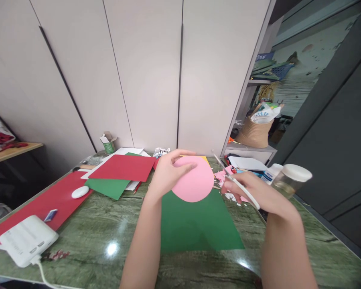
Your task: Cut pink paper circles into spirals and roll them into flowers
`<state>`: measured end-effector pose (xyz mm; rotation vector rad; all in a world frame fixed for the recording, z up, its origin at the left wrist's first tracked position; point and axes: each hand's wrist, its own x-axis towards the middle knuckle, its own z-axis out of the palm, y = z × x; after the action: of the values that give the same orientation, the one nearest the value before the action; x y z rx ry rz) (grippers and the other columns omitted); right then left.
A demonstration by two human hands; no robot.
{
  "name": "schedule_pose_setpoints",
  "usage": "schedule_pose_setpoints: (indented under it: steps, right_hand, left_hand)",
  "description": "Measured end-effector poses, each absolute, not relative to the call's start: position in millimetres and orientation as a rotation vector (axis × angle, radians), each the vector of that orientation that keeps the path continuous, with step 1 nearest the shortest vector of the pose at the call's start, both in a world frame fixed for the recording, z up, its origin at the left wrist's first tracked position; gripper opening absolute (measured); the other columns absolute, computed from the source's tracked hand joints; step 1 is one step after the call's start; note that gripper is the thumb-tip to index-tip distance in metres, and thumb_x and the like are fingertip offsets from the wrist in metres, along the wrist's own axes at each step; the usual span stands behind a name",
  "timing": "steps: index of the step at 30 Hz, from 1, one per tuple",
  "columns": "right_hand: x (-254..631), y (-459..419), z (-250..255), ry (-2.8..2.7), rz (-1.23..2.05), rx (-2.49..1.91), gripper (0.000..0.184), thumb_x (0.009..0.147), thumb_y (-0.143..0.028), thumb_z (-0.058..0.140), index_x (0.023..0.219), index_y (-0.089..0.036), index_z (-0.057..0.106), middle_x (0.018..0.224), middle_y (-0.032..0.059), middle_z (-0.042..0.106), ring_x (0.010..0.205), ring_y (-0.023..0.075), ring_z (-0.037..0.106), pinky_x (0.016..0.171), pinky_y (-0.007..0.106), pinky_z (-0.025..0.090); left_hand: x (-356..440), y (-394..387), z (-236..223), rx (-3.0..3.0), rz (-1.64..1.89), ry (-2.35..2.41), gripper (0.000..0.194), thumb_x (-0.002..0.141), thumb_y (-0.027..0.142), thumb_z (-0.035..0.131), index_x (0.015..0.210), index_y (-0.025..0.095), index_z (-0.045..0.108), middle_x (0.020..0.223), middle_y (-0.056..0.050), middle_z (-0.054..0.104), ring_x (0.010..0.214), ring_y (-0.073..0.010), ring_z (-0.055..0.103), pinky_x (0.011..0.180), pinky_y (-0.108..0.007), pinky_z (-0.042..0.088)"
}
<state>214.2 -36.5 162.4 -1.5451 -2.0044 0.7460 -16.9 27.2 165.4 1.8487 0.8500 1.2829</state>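
Note:
My left hand (170,168) pinches a round piece of pink paper (195,184) by its left side, thumb on top. The pink circle is raised above a green sheet of paper (198,228) lying on the table. On its right, apart from the paper, my right hand (251,186) is closed around a pair of scissors (243,188) with a pale handle. The blades point up and away toward the cabinet. Pink paper scraps (225,173) and small white bits lie beyond and beneath my right hand. Part of a yellow sheet (208,159) shows behind the pink circle.
Red paper (122,167), green and white sheets lie at the left back. A white charger (28,241) with a cable, a white oval object (80,192) and a green box (108,143) are also left. A lidded jar (291,178) stands right. Tall cabinet doors (150,80) border the back.

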Motion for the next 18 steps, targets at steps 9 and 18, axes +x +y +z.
schedule_pose_setpoints:
  steps: [9, 18]
  right_hand:
    - [192.3, -20.8, 155.9, -1.789, 0.763, -1.334, 0.034, 0.079, -0.045, 0.06, 0.061, -0.016, 0.059, 0.05, -0.0012, 0.056, 0.047, 0.0102, 0.047, 0.046, 0.023, 0.032]
    - [189.8, -15.1, 150.9, -1.432, 0.674, -1.161, 0.021, 0.074, -0.031, 0.069, 0.062, -0.017, 0.059, 0.045, -0.0036, 0.054, 0.046, 0.0086, 0.045, 0.046, 0.022, 0.033]
  left_hand:
    - [-5.8, 30.9, 162.0, 1.71, 1.362, 0.84, 0.028, 0.072, 0.033, 0.067, 0.098, 0.022, 0.065, 0.086, -0.005, 0.07, 0.074, -0.0167, 0.064, 0.059, -0.027, 0.051]
    - [-10.4, 27.5, 166.0, 1.715, 1.157, 0.797, 0.049, 0.071, 0.032, 0.069, 0.118, 0.027, 0.054, 0.096, -0.005, 0.069, 0.084, -0.0207, 0.065, 0.059, -0.027, 0.053]
